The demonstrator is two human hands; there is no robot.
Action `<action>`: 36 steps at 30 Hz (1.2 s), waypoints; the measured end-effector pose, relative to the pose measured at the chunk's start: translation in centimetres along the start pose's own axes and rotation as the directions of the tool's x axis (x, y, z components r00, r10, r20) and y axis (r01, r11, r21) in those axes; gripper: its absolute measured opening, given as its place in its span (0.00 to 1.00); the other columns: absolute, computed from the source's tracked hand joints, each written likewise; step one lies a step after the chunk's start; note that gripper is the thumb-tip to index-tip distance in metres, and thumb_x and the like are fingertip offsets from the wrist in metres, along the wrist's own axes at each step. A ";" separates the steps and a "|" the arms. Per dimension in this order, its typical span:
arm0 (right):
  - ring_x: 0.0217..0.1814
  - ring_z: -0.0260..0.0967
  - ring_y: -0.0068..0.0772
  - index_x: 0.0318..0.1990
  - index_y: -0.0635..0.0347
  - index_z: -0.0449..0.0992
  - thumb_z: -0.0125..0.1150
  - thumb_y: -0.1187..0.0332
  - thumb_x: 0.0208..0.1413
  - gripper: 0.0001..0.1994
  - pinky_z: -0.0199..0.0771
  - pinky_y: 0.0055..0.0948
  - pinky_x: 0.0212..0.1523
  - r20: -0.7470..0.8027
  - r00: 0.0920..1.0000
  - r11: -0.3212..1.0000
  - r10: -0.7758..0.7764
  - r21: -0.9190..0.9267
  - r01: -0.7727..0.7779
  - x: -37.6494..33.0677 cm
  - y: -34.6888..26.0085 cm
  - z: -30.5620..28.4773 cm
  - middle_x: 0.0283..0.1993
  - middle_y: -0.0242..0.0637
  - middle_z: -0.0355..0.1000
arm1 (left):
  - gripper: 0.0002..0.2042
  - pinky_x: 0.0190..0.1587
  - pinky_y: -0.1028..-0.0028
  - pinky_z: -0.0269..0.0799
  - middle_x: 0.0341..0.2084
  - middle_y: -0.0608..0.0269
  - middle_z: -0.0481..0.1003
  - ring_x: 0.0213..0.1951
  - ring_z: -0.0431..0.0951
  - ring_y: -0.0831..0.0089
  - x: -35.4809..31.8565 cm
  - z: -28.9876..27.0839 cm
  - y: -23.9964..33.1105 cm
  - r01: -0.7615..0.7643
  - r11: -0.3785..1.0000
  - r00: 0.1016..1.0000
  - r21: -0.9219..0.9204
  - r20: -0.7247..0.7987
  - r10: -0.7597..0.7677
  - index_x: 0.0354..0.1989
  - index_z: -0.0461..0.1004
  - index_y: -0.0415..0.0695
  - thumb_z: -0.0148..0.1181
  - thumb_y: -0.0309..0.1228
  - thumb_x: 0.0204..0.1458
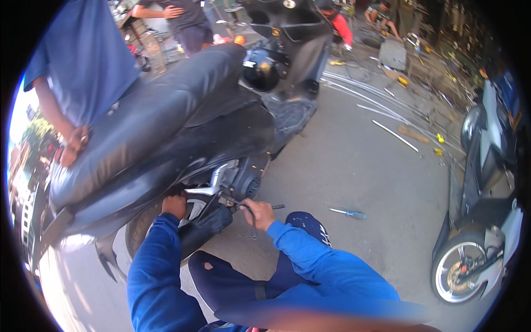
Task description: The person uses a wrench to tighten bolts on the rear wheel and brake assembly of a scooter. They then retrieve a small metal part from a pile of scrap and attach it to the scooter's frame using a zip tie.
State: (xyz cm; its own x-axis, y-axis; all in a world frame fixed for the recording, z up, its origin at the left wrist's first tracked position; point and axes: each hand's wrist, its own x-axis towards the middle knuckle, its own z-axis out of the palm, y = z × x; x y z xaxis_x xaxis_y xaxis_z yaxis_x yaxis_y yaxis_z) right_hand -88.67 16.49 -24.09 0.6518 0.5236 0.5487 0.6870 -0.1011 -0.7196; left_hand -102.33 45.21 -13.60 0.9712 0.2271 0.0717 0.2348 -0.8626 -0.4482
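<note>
A black scooter (pixel 166 119) stands in front of me, its rear wheel (pixel 145 222) at lower left. My left hand (pixel 174 206) reaches in behind the black exhaust muffler (pixel 207 226), close to the wheel hub; whether it grips anything is hidden. My right hand (pixel 259 213) is closed on a thin dark tool (pixel 250 216), its tip at the engine side near the silver bracket (pixel 211 185). Both arms wear blue sleeves.
A blue-handled screwdriver (pixel 349 213) lies on the concrete floor to the right. Another person in a blue shirt (pixel 83 55) leans on the scooter seat. A white scooter (pixel 481 221) stands at right. Metal rods (pixel 381 105) and clutter lie at the back.
</note>
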 end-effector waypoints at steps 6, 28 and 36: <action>0.36 0.76 0.40 0.43 0.50 0.77 0.58 0.63 0.58 0.08 0.73 0.37 0.35 0.155 0.987 0.969 0.043 0.235 -0.079 0.6 2.1 -3.3 0.33 0.43 0.76 | 0.11 0.31 0.57 0.75 0.23 0.49 0.77 0.28 0.80 0.53 -4.2 -5.8 2.8 0.193 0.971 0.981 -0.144 0.048 -0.188 0.34 0.75 0.38 0.54 0.34 0.50; 0.39 0.64 0.23 0.44 0.62 0.75 0.52 0.56 0.64 0.17 0.66 0.27 0.41 0.574 0.372 -0.059 0.730 0.595 -0.802 -7.5 -5.1 -3.0 0.38 0.34 0.70 | 0.12 0.25 0.67 0.67 0.18 0.55 0.73 0.20 0.73 0.70 -9.5 -2.1 25.6 0.122 0.057 0.989 -0.991 0.126 0.073 0.31 0.70 0.35 0.57 0.33 0.56; 0.46 0.65 0.23 0.43 0.62 0.75 0.52 0.60 0.64 0.14 0.64 0.25 0.50 0.527 0.263 -0.049 0.808 0.505 -0.862 -9.3 -5.1 -2.5 0.39 0.32 0.71 | 0.26 0.60 0.66 0.62 0.59 0.44 0.63 0.60 0.66 0.58 -12.7 1.2 29.9 0.505 -0.397 0.860 -0.767 0.409 0.304 0.66 0.48 0.31 0.44 0.26 0.60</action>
State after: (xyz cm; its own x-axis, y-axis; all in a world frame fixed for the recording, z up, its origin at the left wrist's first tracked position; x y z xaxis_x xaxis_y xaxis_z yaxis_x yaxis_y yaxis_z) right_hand -97.46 10.04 -24.42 0.5573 0.5018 -0.6615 -0.7576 -0.0189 -0.6525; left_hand -107.64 17.07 -29.01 0.8906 0.1185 -0.4390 0.4276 0.1101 0.8972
